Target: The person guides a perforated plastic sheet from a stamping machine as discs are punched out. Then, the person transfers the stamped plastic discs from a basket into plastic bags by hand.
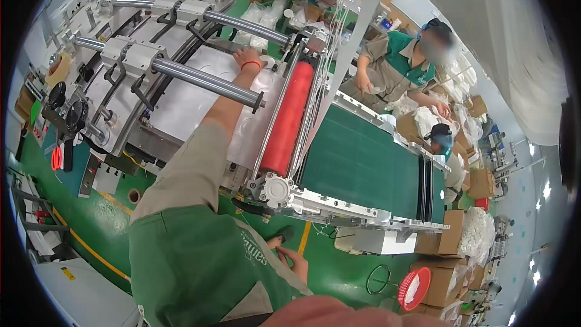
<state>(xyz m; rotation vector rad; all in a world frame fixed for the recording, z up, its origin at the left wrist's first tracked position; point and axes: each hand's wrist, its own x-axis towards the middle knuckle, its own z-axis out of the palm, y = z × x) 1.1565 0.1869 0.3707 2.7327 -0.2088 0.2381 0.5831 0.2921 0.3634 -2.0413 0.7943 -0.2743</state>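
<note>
My left hand [247, 57], with a red band at the wrist, reaches across the machine bed under the steel rods. It rests palm down near the far edge of a white sheet [212, 68] marked with large round outlines. The fingers are partly stretched out, and I make out nothing held in them. A small round white part [268, 61] lies just right of the hand. Nearer to me runs a long red roller [288, 120] across the machine. My right hand [295, 264] hangs low beside my body, its fingers apart, partly hidden by my shirt.
Steel rods [206, 85] with clamp blocks cross above the sheet. A green conveyor belt [363, 160] extends right from the roller. Two co-workers [393, 66] are beyond it among bags and cartons. A red basket [414, 287] stands on the floor at lower right.
</note>
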